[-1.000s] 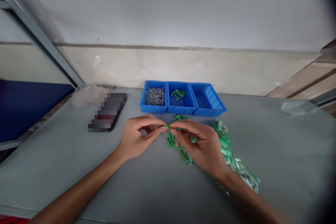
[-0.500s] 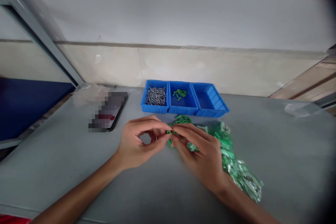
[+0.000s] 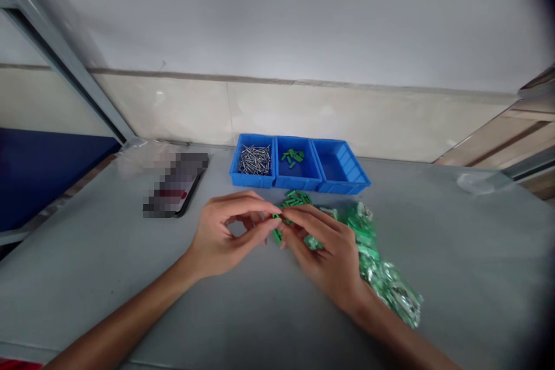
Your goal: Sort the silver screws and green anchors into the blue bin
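My left hand (image 3: 221,237) and my right hand (image 3: 325,251) meet over the grey table (image 3: 260,312), fingertips pinched together on one small green plastic piece (image 3: 276,217). More loose green pieces (image 3: 295,199) lie just beyond the fingers, and one lies under them. A clear bag of green pieces (image 3: 381,269) lies under and right of my right wrist. Behind stand three joined blue bins (image 3: 299,165): the left one holds metal pins (image 3: 255,158), the middle one a few green pieces (image 3: 292,156), the right one shows nothing inside.
A dark phone-like object (image 3: 176,185) lies at the left of the table, blurred. A clear plastic item (image 3: 481,180) sits at the far right. A wall runs close behind the bins; a metal frame post slants at the left.
Both hands stay pinched on the small green piece; the right hand has drawn slightly nearer and lower. The view shifted a little.
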`<state>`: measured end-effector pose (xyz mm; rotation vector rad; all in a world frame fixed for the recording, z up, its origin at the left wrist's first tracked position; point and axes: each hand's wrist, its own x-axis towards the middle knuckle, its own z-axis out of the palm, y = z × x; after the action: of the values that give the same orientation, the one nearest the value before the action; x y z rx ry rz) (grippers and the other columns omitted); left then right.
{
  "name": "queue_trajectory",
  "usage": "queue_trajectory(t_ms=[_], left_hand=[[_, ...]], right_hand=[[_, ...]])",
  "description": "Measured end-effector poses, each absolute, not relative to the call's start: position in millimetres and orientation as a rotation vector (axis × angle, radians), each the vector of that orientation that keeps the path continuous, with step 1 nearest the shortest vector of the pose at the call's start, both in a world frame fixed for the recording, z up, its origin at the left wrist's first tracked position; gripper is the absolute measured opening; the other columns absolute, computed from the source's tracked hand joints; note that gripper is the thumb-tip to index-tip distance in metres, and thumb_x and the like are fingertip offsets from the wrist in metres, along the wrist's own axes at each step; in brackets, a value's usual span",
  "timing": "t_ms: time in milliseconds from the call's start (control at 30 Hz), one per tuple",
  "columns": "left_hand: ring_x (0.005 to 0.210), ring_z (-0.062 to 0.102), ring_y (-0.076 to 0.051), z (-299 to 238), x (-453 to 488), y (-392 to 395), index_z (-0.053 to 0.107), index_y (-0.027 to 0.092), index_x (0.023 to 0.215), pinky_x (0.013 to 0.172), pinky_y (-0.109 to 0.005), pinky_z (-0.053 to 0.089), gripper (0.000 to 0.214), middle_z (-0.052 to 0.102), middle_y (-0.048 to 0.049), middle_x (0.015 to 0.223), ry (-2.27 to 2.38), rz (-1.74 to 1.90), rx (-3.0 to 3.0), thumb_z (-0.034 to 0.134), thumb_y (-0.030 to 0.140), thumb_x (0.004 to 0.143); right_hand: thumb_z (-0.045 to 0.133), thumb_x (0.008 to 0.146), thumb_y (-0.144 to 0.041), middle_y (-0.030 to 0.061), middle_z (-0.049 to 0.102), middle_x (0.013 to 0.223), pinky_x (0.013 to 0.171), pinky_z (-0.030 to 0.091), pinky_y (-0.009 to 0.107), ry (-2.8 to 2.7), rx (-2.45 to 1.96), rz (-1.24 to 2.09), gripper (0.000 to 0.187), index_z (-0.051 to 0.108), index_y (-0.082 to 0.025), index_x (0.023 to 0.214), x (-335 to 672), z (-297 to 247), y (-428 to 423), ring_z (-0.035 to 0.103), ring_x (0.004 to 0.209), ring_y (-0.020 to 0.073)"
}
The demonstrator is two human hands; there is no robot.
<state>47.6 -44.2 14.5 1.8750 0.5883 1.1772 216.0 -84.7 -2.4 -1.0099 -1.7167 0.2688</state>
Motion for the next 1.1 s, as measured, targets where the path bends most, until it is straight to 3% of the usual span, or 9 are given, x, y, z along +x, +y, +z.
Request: queue_trajectory(t_ms=[367, 500, 600, 700, 800, 933, 1100], left_hand=[[0.052, 0.056, -0.008, 14, 45, -38, 0.067, 0.012, 0.081, 0.047, -0.019, 0.047, 0.005, 0.063, -0.0034, 0.07, 0.685, 1.116, 1.897, 0.065, 0.017, 0.082], [0.053, 0.055, -0.009, 10, 46, -35, 0.068, 0.012, 0.081, 0.047, -0.019, 0.046, 0.011, 0.062, -0.0036, 0.068, 0.696, 1.075, 1.954, 0.066, 0.022, 0.082], [0.056, 0.056, -0.009, -3, 47, -32, 0.069, 0.013, 0.09, 0.049, -0.02, 0.046, 0.016, 0.065, -0.0061, 0.079, 0.682, 0.972, 2.16, 0.066, 0.027, 0.082], [0.07, 0.061, -0.013, -16, 48, -32, 0.067, 0.019, 0.106, 0.065, -0.026, 0.052, 0.029, 0.066, -0.0068, 0.097, 0.708, 0.799, 2.446, 0.068, 0.032, 0.081], [0.085, 0.065, -0.018, -24, 49, -34, 0.065, 0.023, 0.111, 0.077, -0.031, 0.053, 0.03, 0.065, -0.005, 0.106, 0.814, 0.675, 2.621, 0.066, 0.033, 0.082], [0.088, 0.066, -0.019, -24, 50, -35, 0.066, 0.022, 0.108, 0.077, -0.031, 0.053, 0.023, 0.067, -0.0047, 0.105, 0.843, 0.654, 2.666, 0.061, 0.03, 0.086], [0.083, 0.065, -0.017, -23, 50, -33, 0.067, 0.022, 0.103, 0.073, -0.03, 0.053, 0.019, 0.067, -0.0042, 0.101, 0.793, 0.713, 2.624, 0.062, 0.023, 0.085]], right_hand=[[0.056, 0.085, -0.013, 0.0021, 0.067, 0.08, 0.049, 0.051, 0.024, -1.667, -1.076, 0.333, 0.017, 0.066, -0.021, 0.097, 215, 7, -91, 0.059, 0.054, 0.0104], [0.061, 0.081, -0.008, 0.0026, 0.07, 0.087, 0.057, 0.054, 0.026, -1.733, -1.06, -0.053, 0.026, 0.066, -0.024, 0.101, 226, 15, -86, 0.065, 0.066, 0.0135], [0.064, 0.079, -0.009, 0.0046, 0.071, 0.096, 0.069, 0.055, 0.03, -1.718, -1.102, -0.346, 0.032, 0.066, -0.025, 0.107, 241, 22, -64, 0.066, 0.079, 0.0172], [0.058, 0.085, -0.018, 0.0064, 0.069, 0.102, 0.066, 0.054, 0.032, -1.655, -1.314, -0.307, 0.026, 0.066, -0.024, 0.109, 253, 24, -39, 0.066, 0.081, 0.0189], [0.055, 0.087, -0.022, 0.0094, 0.066, 0.108, 0.069, 0.054, 0.036, -1.583, -1.453, -0.269, 0.028, 0.065, -0.023, 0.114, 260, 21, -33, 0.065, 0.087, 0.0222], [0.057, 0.085, -0.02, 0.0084, 0.065, 0.107, 0.079, 0.054, 0.039, -1.556, -1.391, -0.261, 0.024, 0.067, -0.024, 0.107, 266, 12, -48, 0.063, 0.093, 0.0233], [0.058, 0.084, -0.019, 0.008, 0.066, 0.102, 0.074, 0.055, 0.037, -1.565, -1.355, -0.181, 0.019, 0.069, -0.022, 0.099, 269, 5, -55, 0.064, 0.089, 0.0218]])
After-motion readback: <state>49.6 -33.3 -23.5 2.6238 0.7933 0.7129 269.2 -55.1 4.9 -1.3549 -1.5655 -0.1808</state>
